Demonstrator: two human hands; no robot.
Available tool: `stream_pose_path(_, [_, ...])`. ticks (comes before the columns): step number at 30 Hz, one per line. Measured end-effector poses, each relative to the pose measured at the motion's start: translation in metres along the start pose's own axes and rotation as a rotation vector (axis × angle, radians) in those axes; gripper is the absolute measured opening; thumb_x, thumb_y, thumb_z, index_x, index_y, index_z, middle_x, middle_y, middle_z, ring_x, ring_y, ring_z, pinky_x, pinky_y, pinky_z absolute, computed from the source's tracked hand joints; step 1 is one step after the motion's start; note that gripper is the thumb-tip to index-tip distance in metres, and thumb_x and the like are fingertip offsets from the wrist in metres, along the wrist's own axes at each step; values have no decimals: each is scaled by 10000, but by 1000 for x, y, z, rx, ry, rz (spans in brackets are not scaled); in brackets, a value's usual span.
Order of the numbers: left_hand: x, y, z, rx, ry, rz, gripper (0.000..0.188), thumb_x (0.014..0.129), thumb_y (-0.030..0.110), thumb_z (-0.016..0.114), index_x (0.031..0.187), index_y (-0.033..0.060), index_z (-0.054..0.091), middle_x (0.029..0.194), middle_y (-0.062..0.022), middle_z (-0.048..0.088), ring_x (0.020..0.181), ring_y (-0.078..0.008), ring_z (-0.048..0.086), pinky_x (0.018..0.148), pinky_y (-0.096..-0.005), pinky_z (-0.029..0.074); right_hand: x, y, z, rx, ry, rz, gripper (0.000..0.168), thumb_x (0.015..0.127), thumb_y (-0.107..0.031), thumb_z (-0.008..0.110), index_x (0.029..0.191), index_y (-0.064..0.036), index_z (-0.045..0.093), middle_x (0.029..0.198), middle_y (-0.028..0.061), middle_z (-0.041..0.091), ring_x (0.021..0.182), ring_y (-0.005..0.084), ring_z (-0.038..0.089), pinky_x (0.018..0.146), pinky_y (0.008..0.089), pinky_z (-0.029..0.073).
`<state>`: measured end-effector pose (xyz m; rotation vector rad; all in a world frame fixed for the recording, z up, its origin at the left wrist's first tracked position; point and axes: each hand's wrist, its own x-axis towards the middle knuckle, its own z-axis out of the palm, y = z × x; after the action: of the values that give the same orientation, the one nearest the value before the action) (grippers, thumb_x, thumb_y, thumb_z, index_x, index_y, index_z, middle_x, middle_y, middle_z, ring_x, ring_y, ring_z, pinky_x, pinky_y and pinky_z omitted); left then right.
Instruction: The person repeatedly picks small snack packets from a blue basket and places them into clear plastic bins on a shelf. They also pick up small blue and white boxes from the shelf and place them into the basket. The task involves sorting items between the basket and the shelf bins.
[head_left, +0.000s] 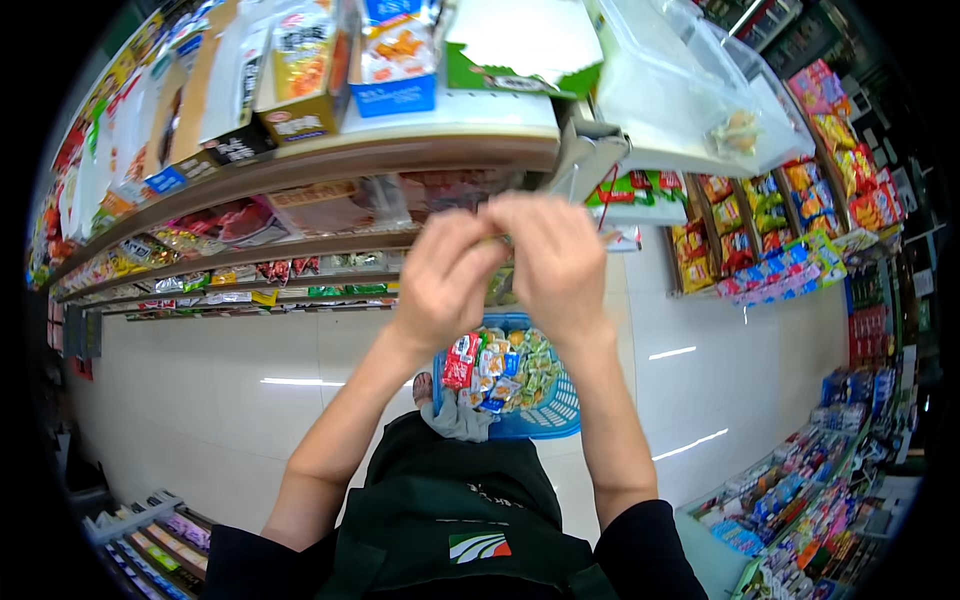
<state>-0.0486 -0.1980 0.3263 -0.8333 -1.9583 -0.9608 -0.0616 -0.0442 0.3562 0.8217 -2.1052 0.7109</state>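
My left hand (444, 285) and my right hand (559, 262) meet in front of the shelf edge, fingers curled and fingertips close together. Both are motion-blurred. A small sliver of something shows between them, too hidden to name. Below, on the floor, is a blue plastic basket (564, 421) of small snack packets (536, 371) in green, white and blue, with a red packet (460, 361) at its left side. A grey cloth (456, 420) hangs over the basket's near left rim. Above my hands, a green-edged display carton (517, 56) stands on the top shelf.
Snack cartons (304, 67) line the wooden-edged shelf (450, 150) to the left. A clear plastic bin (675, 67) with a small packet rests at the right end, beside a metal bracket (581, 154). Further right stands a chip rack (750, 217). Shelves of goods (795, 495) occupy the lower right.
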Motion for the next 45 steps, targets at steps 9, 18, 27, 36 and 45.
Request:
stream_pose_path(9, [-277, 15, 148, -365, -995, -740, 245, 845, 19, 670, 1090, 16, 648, 1101, -187, 637, 1011, -394, 629, 841, -463, 526, -362, 7, 62, 118, -573, 992, 453, 732, 71, 621, 1170, -38, 659, 1135, 146, 677, 985, 364, 669, 826, 472, 540])
stream_pose_path(18, [-427, 26, 189, -162, -1394, -805, 293, 852, 62, 666, 1144, 53, 647, 1262, -164, 567, 1123, -387, 609, 916, -472, 531, -485, -8, 116, 132, -1005, 1253, 238, 859, -36, 586, 1072, -36, 693, 1523, 97, 433, 1054, 370, 671, 874, 486, 555])
stream_pose_path(27, [-388, 33, 179, -245, -1054, -1050, 545, 780, 49, 773, 1234, 58, 471, 1188, -198, 612, 1141, -391, 602, 919, -465, 499, -477, 10, 94, 49, -591, 1060, 96, 755, -41, 742, 849, -50, 758, 933, 74, 715, 866, 315, 683, 724, 419, 537])
stream_pose_path(36, [-284, 28, 147, -699, -452, -1305, 376, 823, 70, 785, 1144, 26, 594, 1016, -136, 711, 897, -266, 718, 780, -329, 576, -295, 36, 11, 194, -138, 1140, 94, 784, 12, 785, 865, -7, 741, 870, 112, 739, 783, 200, 707, 683, 303, 540])
stream_pose_path(45, [-161, 21, 103, -1134, 306, -1293, 179, 998, 115, 613, 1129, 49, 511, 987, -79, 704, 852, -145, 692, 753, -298, 573, -216, 21, 23, 760, 108, 1276, 260, 901, 21, 649, 1154, -6, 596, 1046, 103, 682, 831, 105, 663, 703, 240, 520])
